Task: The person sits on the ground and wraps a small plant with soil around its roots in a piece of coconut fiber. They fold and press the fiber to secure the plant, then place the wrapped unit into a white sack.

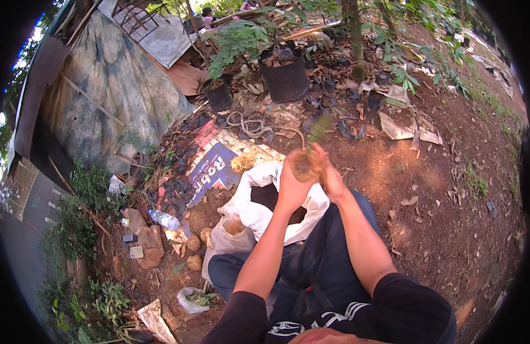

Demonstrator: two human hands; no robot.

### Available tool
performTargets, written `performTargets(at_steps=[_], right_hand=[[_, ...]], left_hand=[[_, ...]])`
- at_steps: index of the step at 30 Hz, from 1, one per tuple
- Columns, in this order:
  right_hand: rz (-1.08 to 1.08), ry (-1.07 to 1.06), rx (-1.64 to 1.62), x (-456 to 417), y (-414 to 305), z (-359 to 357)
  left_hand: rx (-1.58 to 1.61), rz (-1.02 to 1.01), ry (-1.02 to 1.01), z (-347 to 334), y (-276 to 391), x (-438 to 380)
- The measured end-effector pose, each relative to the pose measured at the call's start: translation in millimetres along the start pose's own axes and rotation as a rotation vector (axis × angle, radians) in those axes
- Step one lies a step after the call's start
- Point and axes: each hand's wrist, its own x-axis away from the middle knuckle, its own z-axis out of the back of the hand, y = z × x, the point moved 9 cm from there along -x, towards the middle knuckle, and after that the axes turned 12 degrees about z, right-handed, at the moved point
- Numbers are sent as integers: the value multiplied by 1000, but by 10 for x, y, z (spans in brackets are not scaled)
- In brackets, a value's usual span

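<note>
A ball of brown fibre, probably coconut coir [306, 165], is pressed between my two hands above an open white sack. My left hand [288, 182] cups its left side, and my right hand [332, 178] holds the right side. Out of the top of the ball rises a green leafy sprig [318, 129], blurred by motion. Dark soil [265, 195] shows inside the white sack [244, 210], which stands against my crossed legs. Left of it, a smaller pale sack [230, 245] contains brown fibre [235, 227]. Loose golden strands [243, 161] lie beyond the sacks.
Several small fibre balls [193, 243] lie on the left near a plastic bottle [164, 219] and a wooden log [149, 241]. A printed sheet [213, 167] with writing, a rope [252, 127] and black plant pots [284, 79] lie ahead. A plastic bag [192, 300] holds leaves.
</note>
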Motion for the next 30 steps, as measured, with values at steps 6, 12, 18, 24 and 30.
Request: performTargets(at_steps=[6,12,18,24,30], right_hand=[[70,-247,463,204,47,-673],[25,-113,14,280,-187,-853],[-74,62,-178,436,-374,-1190],[-274,87,-251,792,-309,-1594],[-318,60,82,1153,312,-1398]], left_hand=[[406,231,278,481,-340,104],[245,132,-5,559,79,337],[237,59,59,1024,736,947],[379,84,262,1231,269,1304],[1026,170,125,845,-400,1786]])
